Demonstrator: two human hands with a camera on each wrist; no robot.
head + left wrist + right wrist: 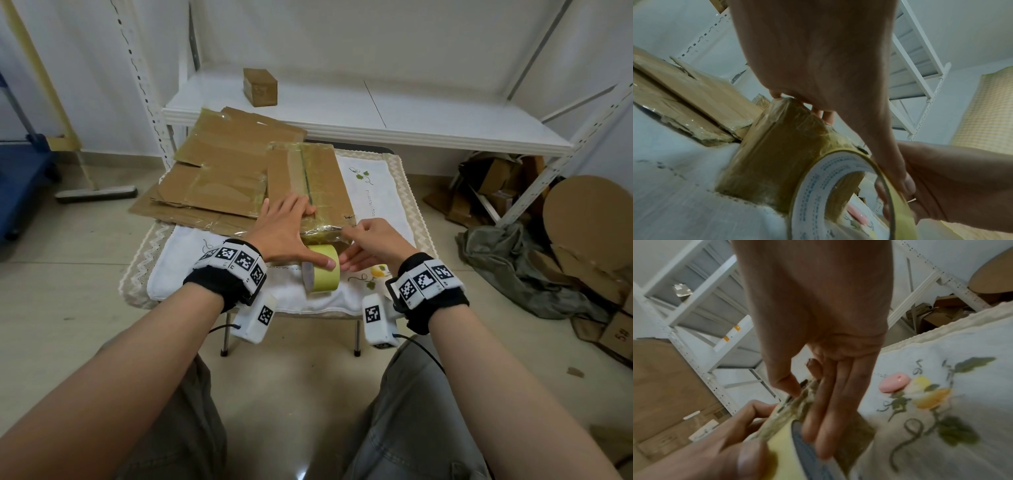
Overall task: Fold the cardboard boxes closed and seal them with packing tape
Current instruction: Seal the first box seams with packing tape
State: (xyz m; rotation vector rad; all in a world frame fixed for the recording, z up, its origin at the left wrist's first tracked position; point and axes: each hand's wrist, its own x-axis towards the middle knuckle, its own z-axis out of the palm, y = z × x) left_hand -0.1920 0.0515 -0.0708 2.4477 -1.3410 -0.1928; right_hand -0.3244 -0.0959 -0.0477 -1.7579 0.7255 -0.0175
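Note:
A brown cardboard box (308, 181), flaps closed and covered in glossy tape, lies on the cloth-covered small table (380, 192). My left hand (294, 236) is spread flat on the box's near top, and its thumb presses on the yellow tape roll (325, 277) standing on edge against the box's near face. My right hand (356, 231) pinches the crumpled tape strip at the box's near right corner with thumb and forefinger. Its other fingers lie straight against the roll (785, 443). In the left wrist view the roll (812, 194) leans on the box (777, 154).
Flattened cardboard sheets (212, 171) are stacked left of the box. A small sealed box (260, 87) sits on the white shelf (376, 113) behind. A pink object (894, 383) lies on the cloth near my right hand. Cardboard scraps (582, 246) are heaped on the floor at right.

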